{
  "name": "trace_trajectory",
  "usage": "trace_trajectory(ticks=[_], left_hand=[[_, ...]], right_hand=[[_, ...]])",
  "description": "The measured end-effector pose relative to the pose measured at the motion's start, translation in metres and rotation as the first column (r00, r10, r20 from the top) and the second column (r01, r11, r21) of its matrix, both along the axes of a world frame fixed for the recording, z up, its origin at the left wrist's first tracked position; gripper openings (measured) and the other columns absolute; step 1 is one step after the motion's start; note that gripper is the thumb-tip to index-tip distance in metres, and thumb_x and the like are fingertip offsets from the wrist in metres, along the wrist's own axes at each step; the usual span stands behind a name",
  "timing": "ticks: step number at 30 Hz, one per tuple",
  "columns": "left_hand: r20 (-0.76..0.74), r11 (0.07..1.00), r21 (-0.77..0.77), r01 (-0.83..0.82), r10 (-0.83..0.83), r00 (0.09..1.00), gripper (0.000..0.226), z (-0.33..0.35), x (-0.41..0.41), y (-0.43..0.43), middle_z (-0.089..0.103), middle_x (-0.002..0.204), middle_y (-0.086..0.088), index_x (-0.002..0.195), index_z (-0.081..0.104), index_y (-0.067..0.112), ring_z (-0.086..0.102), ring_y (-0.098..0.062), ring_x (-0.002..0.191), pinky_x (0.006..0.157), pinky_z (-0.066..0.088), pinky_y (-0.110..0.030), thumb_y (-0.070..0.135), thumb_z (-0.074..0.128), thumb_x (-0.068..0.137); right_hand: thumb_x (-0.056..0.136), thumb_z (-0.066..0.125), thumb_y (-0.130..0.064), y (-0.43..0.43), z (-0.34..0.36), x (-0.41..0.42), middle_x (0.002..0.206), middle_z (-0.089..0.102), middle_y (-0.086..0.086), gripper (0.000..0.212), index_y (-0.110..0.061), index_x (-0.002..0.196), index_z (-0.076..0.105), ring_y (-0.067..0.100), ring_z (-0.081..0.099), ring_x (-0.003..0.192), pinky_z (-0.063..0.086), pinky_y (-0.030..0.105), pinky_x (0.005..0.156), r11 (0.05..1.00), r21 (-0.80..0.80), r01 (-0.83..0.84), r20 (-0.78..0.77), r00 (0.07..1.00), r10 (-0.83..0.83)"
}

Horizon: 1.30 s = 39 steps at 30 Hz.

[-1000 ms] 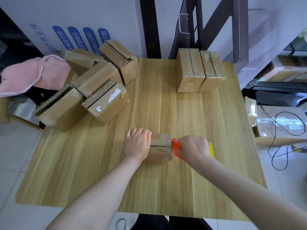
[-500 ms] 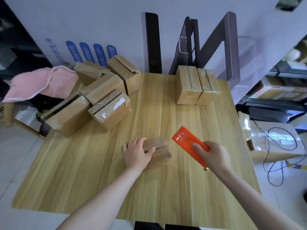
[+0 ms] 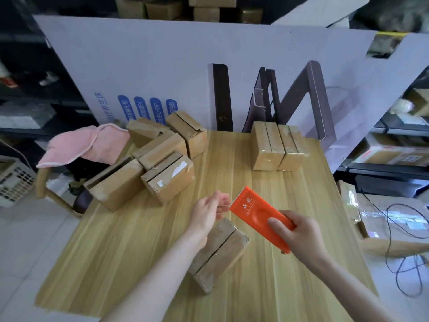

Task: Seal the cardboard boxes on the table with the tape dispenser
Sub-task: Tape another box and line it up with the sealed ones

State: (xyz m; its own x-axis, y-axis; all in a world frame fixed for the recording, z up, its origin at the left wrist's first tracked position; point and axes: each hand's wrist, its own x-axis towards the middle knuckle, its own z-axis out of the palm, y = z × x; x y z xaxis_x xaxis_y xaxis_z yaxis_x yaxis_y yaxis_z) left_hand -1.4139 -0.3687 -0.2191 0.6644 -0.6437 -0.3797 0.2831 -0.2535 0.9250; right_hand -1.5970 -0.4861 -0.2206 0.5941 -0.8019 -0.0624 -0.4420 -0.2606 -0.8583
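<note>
Centre frame: right hand (image 3: 301,235) grips orange tape dispenser (image 3: 251,209); left hand (image 3: 207,211) at its tip, fingers blurred, grip indeterminate.

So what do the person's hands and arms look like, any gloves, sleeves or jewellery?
No gloves: the left hand and right hand are bare, with no ring, watch or bracelet visible. Both forearms are bare too; no sleeve shows anywhere down to the picture's bottom edge.

orange tape dispenser (image 3: 257,213), brown cardboard boxes (image 3: 218,252), pink cloth (image 3: 81,145)
</note>
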Motion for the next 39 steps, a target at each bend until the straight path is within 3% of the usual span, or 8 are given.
trace_trajectory(ticks=[6, 10, 13, 18, 26, 30, 34, 39], left_hand=[[0.191, 0.988, -0.027, 0.15, -0.142, 0.971, 0.025, 0.021, 0.0, 0.008, 0.075, 0.085, 0.01, 0.086, 0.073, 0.026, 0.069, -0.004, 0.082, 0.072, 0.049, -0.019, 0.025, 0.051, 0.098], [0.379, 0.972, 0.109, 0.207, -0.233, 0.896, 0.032, 0.014, 0.002, 0.011, 0.074, 0.087, 0.007, 0.087, 0.075, 0.021, 0.067, -0.009, 0.088, 0.08, 0.049, -0.026, 0.036, 0.049, 0.098], [0.237, 0.981, 0.086, 0.174, -0.19, 0.953, 0.031, 0.013, 0.004, 0.01, 0.073, 0.079, 0.014, 0.084, 0.073, 0.023, 0.065, -0.001, 0.076, 0.071, 0.046, -0.022, 0.039, 0.05, 0.097], [-0.055, 0.99, 0.088, 0.11, -0.105, 0.993, 0.011, 0.017, 0.015, 0.001, 0.071, 0.066, 0.006, 0.088, 0.071, 0.014, 0.064, -0.002, 0.056, 0.061, 0.042, -0.023, 0.024, 0.067, 0.087], [0.102, 0.983, 0.18, 0.035, -0.054, 0.993, 0.012, 0.015, 0.031, -0.027, 0.07, 0.058, 0.006, 0.074, 0.069, 0.012, 0.062, -0.004, 0.048, 0.042, 0.041, -0.015, 0.004, 0.071, 0.083], [0.146, 0.978, 0.204, 0.048, -0.079, 0.986, 0.014, 0.008, 0.037, -0.034, 0.072, 0.064, -0.001, 0.072, 0.072, 0.01, 0.064, -0.011, 0.054, 0.047, 0.045, -0.018, -0.003, 0.068, 0.077], [0.17, 0.963, 0.248, -0.106, 0.065, 0.983, 0.012, -0.008, 0.069, -0.022, 0.071, 0.062, -0.003, 0.072, 0.071, 0.008, 0.061, -0.011, 0.053, 0.054, 0.048, -0.023, -0.002, 0.07, 0.079], [0.179, 0.948, 0.317, -0.023, -0.036, 0.983, 0.009, -0.043, 0.064, -0.018, 0.072, 0.065, 0.0, 0.073, 0.071, 0.009, 0.061, -0.009, 0.056, 0.054, 0.047, -0.022, 0.006, 0.072, 0.082]], right_hand=[[0.079, 0.076, -0.033, 0.0, 0.001, 0.003, 0.058, 0.068, -0.009, 0.01, -0.036, 0.072, 0.069, 0.009, 0.06, 0.046, 0.053, 0.037, 0.046, 0.999, -0.053, -0.002, -0.03, 1.0, 0.0], [0.079, 0.076, -0.035, 0.003, 0.002, 0.003, 0.057, 0.066, -0.015, 0.017, -0.04, 0.067, 0.066, 0.004, 0.058, 0.046, 0.049, 0.03, 0.044, 0.996, -0.082, -0.021, -0.063, 0.998, 0.016], [0.08, 0.076, -0.032, 0.005, 0.004, 0.003, 0.057, 0.066, -0.008, 0.014, -0.033, 0.068, 0.069, 0.004, 0.055, 0.044, 0.048, 0.034, 0.044, 0.998, -0.054, -0.041, -0.041, 0.998, 0.038], [0.081, 0.075, -0.03, 0.007, 0.013, 0.002, 0.055, 0.066, 0.0, 0.011, -0.029, 0.071, 0.072, 0.015, 0.058, 0.04, 0.05, 0.045, 0.038, 0.999, 0.018, -0.036, 0.024, 0.999, 0.035], [0.081, 0.073, -0.044, 0.012, 0.028, 0.012, 0.058, 0.068, -0.003, 0.019, -0.027, 0.072, 0.069, 0.017, 0.062, 0.039, 0.053, 0.044, 0.039, 0.999, -0.031, -0.026, -0.059, 0.998, 0.024], [0.08, 0.073, -0.041, 0.004, 0.028, -0.002, 0.057, 0.067, 0.002, 0.017, -0.026, 0.072, 0.072, 0.023, 0.064, 0.043, 0.053, 0.047, 0.039, 1.0, -0.003, -0.021, -0.114, 0.993, 0.02], [0.081, 0.075, -0.031, -0.013, 0.019, -0.059, 0.052, 0.065, -0.003, 0.019, -0.045, 0.069, 0.071, 0.019, 0.061, 0.036, 0.046, 0.029, 0.029, 0.999, 0.025, 0.028, -0.17, 0.985, -0.024], [0.079, 0.078, -0.033, -0.014, -0.008, -0.099, 0.051, 0.065, -0.01, 0.022, -0.03, 0.059, 0.069, 0.009, 0.059, 0.036, 0.042, 0.02, 0.032, 0.995, -0.041, 0.086, -0.358, 0.929, -0.095]])
